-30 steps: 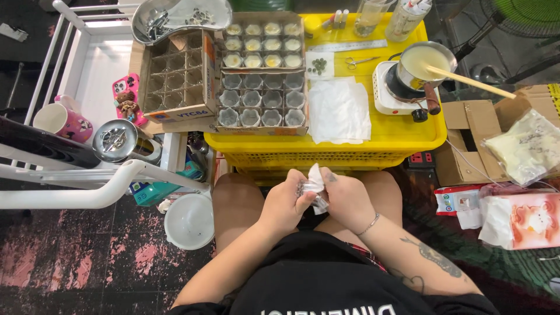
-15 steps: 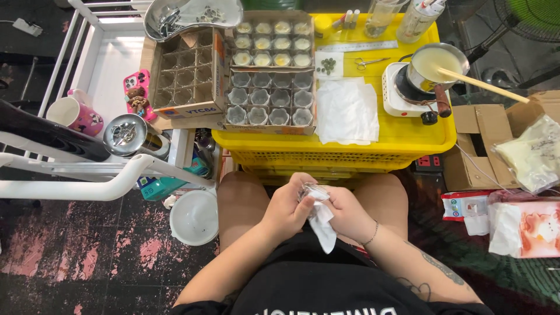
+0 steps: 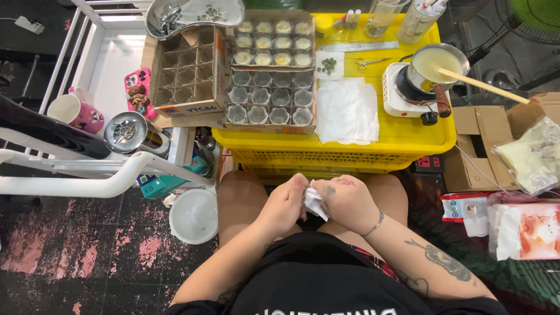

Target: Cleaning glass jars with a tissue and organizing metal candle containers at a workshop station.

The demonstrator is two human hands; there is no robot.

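Both hands meet over the person's lap, just below the near edge of the yellow crate [image 3: 335, 153] that serves as worktop. The left hand [image 3: 284, 205] and right hand [image 3: 349, 201] each pinch a crumpled white tissue [image 3: 313, 202] between them, both grips closed narrowly on it.

On the crate, near its left edge, a cardboard tray of empty glass cups [image 3: 269, 104] lies at the front with a tray of filled cups [image 3: 273, 42] behind it. A flat white tissue sheet [image 3: 347, 111] lies at the middle front. At the right edge a pot of pale liquid [image 3: 434, 65] sits on a small white hotplate [image 3: 396, 96], a wooden stick [image 3: 487, 86] resting in it. Small scissors [image 3: 371, 61] lie toward the far edge.
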